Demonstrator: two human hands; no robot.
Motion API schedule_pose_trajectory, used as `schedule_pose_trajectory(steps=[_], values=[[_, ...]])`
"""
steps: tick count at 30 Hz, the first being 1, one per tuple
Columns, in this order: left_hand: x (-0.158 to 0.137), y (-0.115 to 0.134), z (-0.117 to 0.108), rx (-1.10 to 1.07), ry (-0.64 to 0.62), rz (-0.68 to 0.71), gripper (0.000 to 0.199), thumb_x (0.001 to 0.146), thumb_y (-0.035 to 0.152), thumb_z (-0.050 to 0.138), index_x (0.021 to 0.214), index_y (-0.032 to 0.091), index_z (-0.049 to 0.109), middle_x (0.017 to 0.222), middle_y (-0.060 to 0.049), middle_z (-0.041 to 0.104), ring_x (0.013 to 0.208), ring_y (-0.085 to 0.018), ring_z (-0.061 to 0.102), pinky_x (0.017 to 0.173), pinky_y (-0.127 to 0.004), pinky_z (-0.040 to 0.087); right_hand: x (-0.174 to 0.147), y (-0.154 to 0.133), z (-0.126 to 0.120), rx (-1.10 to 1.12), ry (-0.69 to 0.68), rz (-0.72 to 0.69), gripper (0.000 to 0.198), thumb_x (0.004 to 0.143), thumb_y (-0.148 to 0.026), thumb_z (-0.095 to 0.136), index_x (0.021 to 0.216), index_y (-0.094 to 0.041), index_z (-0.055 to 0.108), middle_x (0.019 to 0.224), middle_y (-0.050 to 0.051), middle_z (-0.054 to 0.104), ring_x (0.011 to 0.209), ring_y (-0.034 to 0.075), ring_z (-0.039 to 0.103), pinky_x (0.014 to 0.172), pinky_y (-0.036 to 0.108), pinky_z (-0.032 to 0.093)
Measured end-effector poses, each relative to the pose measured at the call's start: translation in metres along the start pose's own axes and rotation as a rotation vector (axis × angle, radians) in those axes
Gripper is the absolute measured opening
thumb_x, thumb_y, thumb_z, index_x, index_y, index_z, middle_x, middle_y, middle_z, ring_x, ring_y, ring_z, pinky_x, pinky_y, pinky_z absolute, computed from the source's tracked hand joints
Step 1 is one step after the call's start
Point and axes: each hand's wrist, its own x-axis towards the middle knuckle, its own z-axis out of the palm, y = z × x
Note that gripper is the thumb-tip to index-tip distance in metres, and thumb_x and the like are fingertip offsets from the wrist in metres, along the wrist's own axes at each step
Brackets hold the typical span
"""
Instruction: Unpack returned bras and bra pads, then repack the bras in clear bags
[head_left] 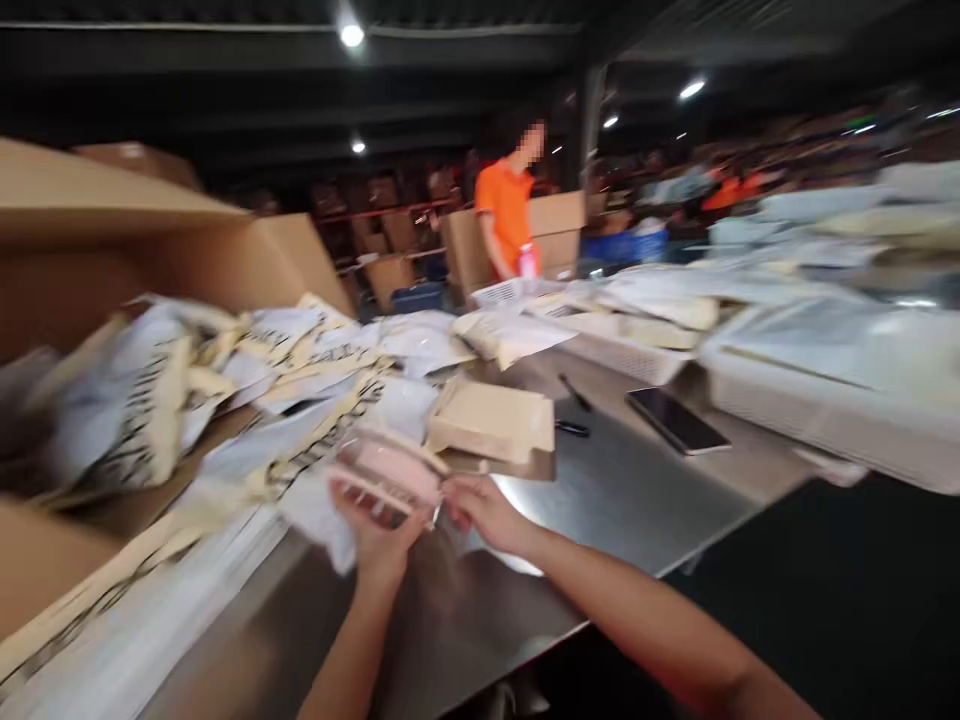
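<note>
Packet (397, 472), pinkish with a seemingly clear face, is just left of the frame's lower centre, over the bench (600, 490). My left hand (379, 545) clasps it from the near side, grip wrapped around its edge, I judge to steady it for my right hand (484, 512). Those fingers bunch at its right end; blur keeps me from telling what they pinch. A small cardboard box (491, 420) lies just beyond, probably placed for easy reach. Printed bags (154, 400) at left carry large dark lettering, too smeared for me to read; I make out no brand.
</note>
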Motion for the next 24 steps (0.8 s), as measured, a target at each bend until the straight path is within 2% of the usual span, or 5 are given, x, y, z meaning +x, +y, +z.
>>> schedule_pose_trajectory(steps=[2, 5, 11, 19, 24], values=[[0.0, 0.001, 0.005, -0.042, -0.01, 0.048, 0.131, 0.047, 0.044, 0.091, 0.152, 0.035, 0.012, 0.154, -0.014, 0.032, 0.132, -0.034, 0.047, 0.093, -0.041, 0.053, 0.0, 0.002, -0.006, 0.015, -0.052, -0.018, 0.048, 0.084, -0.059, 0.063, 0.063, -0.017, 0.053, 0.052, -0.005, 0.045, 0.049, 0.007, 0.039, 0.05, 0.021, 0.03], [0.001, 0.002, 0.009, -0.128, -0.035, 0.11, 0.13, 0.045, 0.05, 0.091, 0.15, 0.034, 0.015, 0.155, -0.012, 0.031, 0.14, -0.031, 0.038, 0.102, -0.039, 0.048, -0.005, 0.001, -0.011, -0.08, -0.108, -0.095, 0.048, 0.093, -0.056, 0.055, 0.065, -0.016, 0.055, 0.052, -0.005, 0.046, 0.049, 0.007, 0.041, 0.051, 0.022, 0.032], [-0.01, 0.01, 0.017, -0.32, -0.006, 0.04, 0.121, 0.046, 0.045, 0.092, 0.147, 0.038, 0.026, 0.149, -0.009, 0.044, 0.127, -0.027, 0.052, 0.097, -0.034, 0.05, -0.016, -0.009, -0.01, -0.287, -0.114, -0.175, 0.049, 0.098, -0.051, 0.049, 0.062, -0.017, 0.053, 0.049, -0.005, 0.047, 0.047, 0.007, 0.044, 0.049, 0.021, 0.033], [-0.011, 0.01, 0.016, -0.292, 0.001, 0.015, 0.12, 0.047, 0.047, 0.09, 0.148, 0.035, 0.026, 0.143, -0.009, 0.052, 0.117, -0.025, 0.059, 0.089, -0.031, 0.052, -0.015, -0.013, -0.008, -0.305, -0.126, -0.209, 0.05, 0.098, -0.042, 0.048, 0.054, -0.018, 0.046, 0.044, -0.004, 0.045, 0.044, 0.007, 0.044, 0.05, 0.02, 0.035], [-0.012, 0.008, 0.016, -0.302, 0.0, -0.014, 0.099, 0.051, 0.046, 0.087, 0.14, 0.036, 0.042, 0.137, -0.005, 0.058, 0.117, -0.027, 0.06, 0.09, -0.034, 0.053, -0.016, -0.019, -0.008, -0.355, -0.113, -0.224, 0.045, 0.094, -0.032, 0.048, 0.051, -0.018, 0.045, 0.042, -0.004, 0.045, 0.042, 0.007, 0.042, 0.048, 0.02, 0.033]])
